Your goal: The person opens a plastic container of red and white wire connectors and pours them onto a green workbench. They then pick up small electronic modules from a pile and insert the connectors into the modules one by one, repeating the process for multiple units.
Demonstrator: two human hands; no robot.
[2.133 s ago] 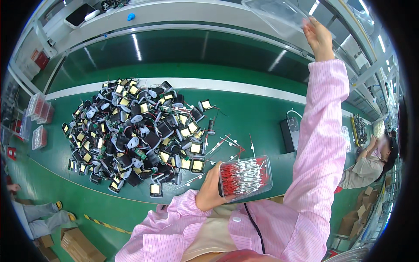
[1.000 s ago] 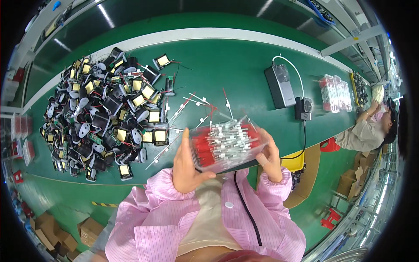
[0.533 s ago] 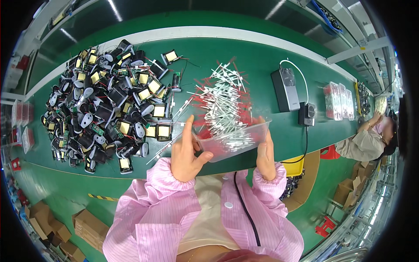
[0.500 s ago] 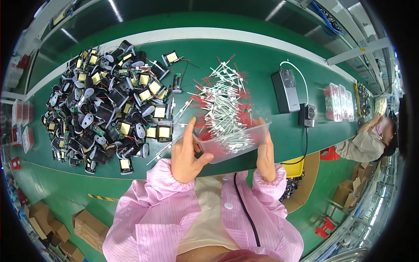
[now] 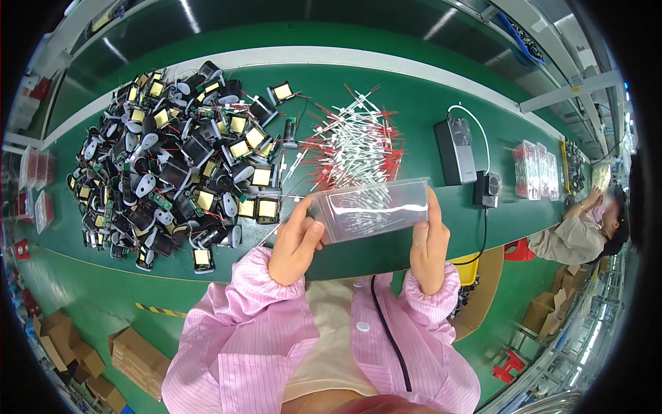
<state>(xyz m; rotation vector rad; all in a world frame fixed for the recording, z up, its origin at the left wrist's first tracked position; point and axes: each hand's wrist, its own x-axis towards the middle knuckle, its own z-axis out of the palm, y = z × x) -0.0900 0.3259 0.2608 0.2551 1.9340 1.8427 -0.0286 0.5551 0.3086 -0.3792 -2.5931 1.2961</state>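
Between my two hands I hold a clear plastic box (image 5: 386, 205), tipped on its side over the near end of a wire pile. My left hand (image 5: 295, 243) grips the box's left end, thumb against the wall. The right hand (image 5: 430, 250) clasps the opposite end with its fingers along the side. Thin white wires with red ends lie in a loose heap (image 5: 355, 148) on the green bench, just beyond the box. Some white wires show through the clear wall; whether any are still inside, I cannot tell.
A big heap of small black devices with yellow pads (image 5: 176, 165) covers the bench's left. To the right stand a grey-black box-shaped device (image 5: 455, 153) with a white cable, a black adapter (image 5: 487, 189) and clear boxes (image 5: 528, 171). A co-worker (image 5: 579, 224) sits far right.
The box has tilted further over, and its wall now faces me. The wires, earlier heaped at its mouth, now lie flatter and more spread on the bench.
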